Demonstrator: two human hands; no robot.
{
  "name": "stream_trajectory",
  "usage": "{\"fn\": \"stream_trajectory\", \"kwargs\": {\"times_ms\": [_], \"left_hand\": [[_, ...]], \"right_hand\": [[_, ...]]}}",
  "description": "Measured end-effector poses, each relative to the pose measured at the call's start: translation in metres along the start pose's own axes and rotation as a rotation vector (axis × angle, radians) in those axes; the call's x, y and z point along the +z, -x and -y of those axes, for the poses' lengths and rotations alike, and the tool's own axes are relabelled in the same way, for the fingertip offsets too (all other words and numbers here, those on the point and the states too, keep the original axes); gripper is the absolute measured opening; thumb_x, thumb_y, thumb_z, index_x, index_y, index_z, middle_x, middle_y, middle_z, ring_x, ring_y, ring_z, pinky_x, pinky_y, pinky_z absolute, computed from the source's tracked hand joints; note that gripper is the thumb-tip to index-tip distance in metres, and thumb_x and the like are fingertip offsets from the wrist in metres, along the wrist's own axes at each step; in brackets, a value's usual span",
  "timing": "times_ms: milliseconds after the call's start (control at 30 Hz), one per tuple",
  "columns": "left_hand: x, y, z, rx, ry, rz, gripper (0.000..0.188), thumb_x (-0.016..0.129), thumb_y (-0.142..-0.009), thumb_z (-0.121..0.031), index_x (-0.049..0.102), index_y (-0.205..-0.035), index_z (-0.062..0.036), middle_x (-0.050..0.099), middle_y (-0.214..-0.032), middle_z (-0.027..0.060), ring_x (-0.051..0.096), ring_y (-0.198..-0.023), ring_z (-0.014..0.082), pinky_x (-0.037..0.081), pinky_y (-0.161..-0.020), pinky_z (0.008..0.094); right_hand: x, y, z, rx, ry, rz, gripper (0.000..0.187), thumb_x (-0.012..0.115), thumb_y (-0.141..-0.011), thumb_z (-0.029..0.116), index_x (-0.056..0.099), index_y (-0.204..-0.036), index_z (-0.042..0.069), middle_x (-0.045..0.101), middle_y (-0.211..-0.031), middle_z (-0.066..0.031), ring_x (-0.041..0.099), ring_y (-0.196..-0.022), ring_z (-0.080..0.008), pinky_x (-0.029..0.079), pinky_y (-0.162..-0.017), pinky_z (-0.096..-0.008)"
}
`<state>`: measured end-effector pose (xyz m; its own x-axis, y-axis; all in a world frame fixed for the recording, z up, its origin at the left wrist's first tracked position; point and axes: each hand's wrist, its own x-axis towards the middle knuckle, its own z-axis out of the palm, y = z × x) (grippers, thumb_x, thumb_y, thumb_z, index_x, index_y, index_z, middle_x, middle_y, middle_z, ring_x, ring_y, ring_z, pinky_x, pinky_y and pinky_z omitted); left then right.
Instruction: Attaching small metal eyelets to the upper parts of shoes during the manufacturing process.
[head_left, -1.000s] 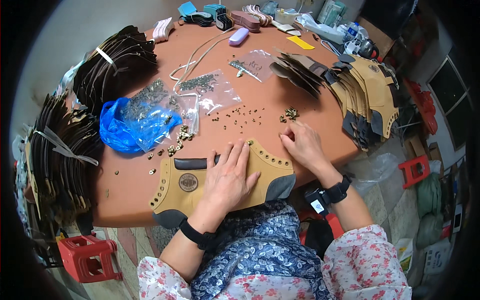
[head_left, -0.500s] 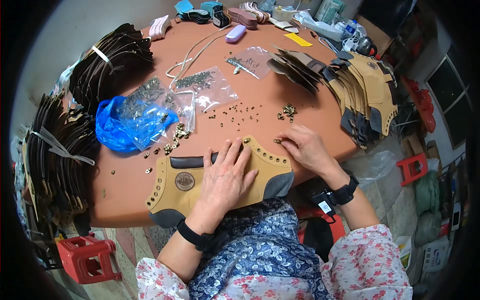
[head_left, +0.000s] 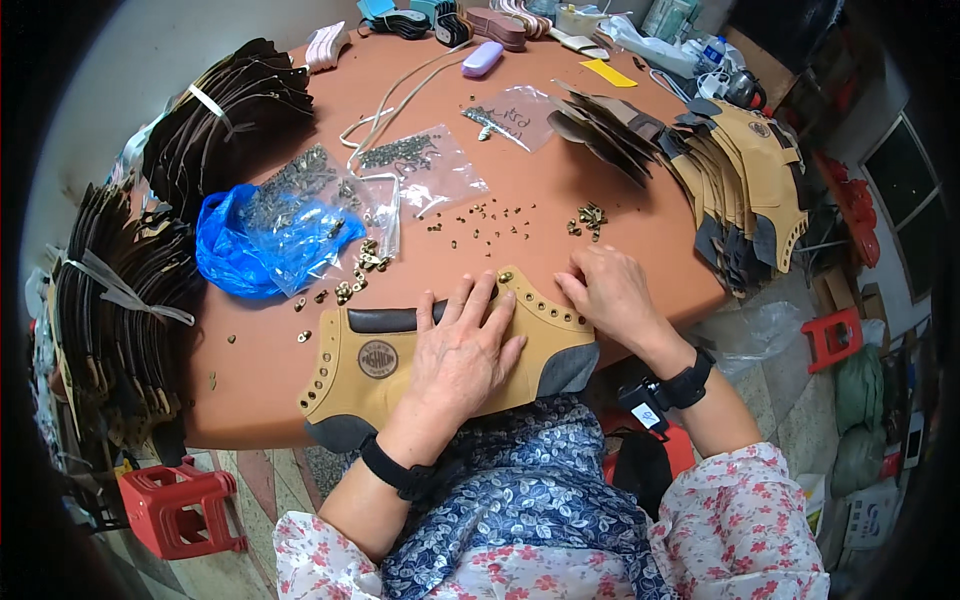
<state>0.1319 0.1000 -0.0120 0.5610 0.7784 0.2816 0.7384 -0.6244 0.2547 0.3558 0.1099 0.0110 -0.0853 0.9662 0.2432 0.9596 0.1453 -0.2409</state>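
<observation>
A tan shoe upper with dark grey corner patches, a round badge and a brown padded strip lies at the table's near edge. Rows of eyelets run along both its ends, and a small brass lace hook sits at its upper right corner. My left hand rests flat on the upper, fingers spread. Just beyond the right row of eyelets, my right hand is closed, thumb against curled fingers. Whatever its fingertips hold is hidden. A small pile of brass fittings lies beyond it.
Scattered brass bits, clear bags of fittings and a blue plastic bag occupy the middle and left. Bundles of dark pieces line the left edge. Stacked tan uppers overhang the right side. Red stools stand below.
My right hand has turned and curled inward; the brass piece earlier visible at its fingertips is now out of sight. My left hand stays on the upper. The whole view has shifted slightly.
</observation>
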Motion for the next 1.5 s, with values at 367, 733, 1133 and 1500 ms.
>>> {"fn": "stream_trajectory", "kwargs": {"times_ms": [367, 733, 1133, 1500], "left_hand": [[-0.001, 0.000, -0.001, -0.009, 0.026, 0.013, 0.048, 0.063, -0.092, -0.039, 0.058, -0.133, -0.0141, 0.048, -0.145, 0.0127, 0.044, -0.137, 0.0308, 0.028, -0.111, 0.0587], [-0.002, 0.000, 0.000, -0.011, 0.008, 0.017, 0.048, 0.063, -0.093, -0.039, 0.058, -0.133, -0.0142, 0.048, -0.146, 0.0121, 0.043, -0.137, 0.0303, 0.028, -0.111, 0.0584], [0.000, -0.001, 0.000, -0.014, 0.010, 0.008, 0.047, 0.063, -0.092, -0.038, 0.059, -0.132, -0.0150, 0.048, -0.145, 0.0116, 0.043, -0.137, 0.0296, 0.028, -0.111, 0.0578], [-0.001, 0.000, 0.001, -0.013, 0.018, 0.008, 0.046, 0.064, -0.092, -0.037, 0.059, -0.132, -0.0145, 0.048, -0.145, 0.0110, 0.043, -0.136, 0.0289, 0.028, -0.111, 0.0579]], "right_hand": [[-0.007, 0.004, -0.033, -0.291, -0.286, 0.008, 0.010, 0.066, -0.086, 0.010, 0.070, -0.095, 0.008, 0.067, -0.089, -0.0111, 0.065, -0.084, -0.0328, 0.053, -0.072, -0.0415], [-0.006, -0.002, -0.031, -0.443, -0.116, 0.005, 0.006, 0.069, -0.083, 0.012, 0.065, -0.087, 0.009, 0.061, -0.087, -0.0076, 0.062, -0.083, -0.0298, 0.053, -0.072, -0.0394], [-0.004, 0.000, -0.031, -0.427, -0.146, -0.016, 0.007, 0.065, -0.086, 0.010, 0.066, -0.092, 0.009, 0.060, -0.089, -0.0086, 0.062, -0.086, -0.0304, 0.053, -0.072, -0.0399], [0.004, -0.008, -0.028, -0.427, -0.172, 0.014, 0.011, 0.067, -0.085, 0.014, 0.061, -0.087, 0.005, 0.060, -0.085, -0.0124, 0.062, -0.081, -0.0328, 0.051, -0.070, -0.0423]]}}
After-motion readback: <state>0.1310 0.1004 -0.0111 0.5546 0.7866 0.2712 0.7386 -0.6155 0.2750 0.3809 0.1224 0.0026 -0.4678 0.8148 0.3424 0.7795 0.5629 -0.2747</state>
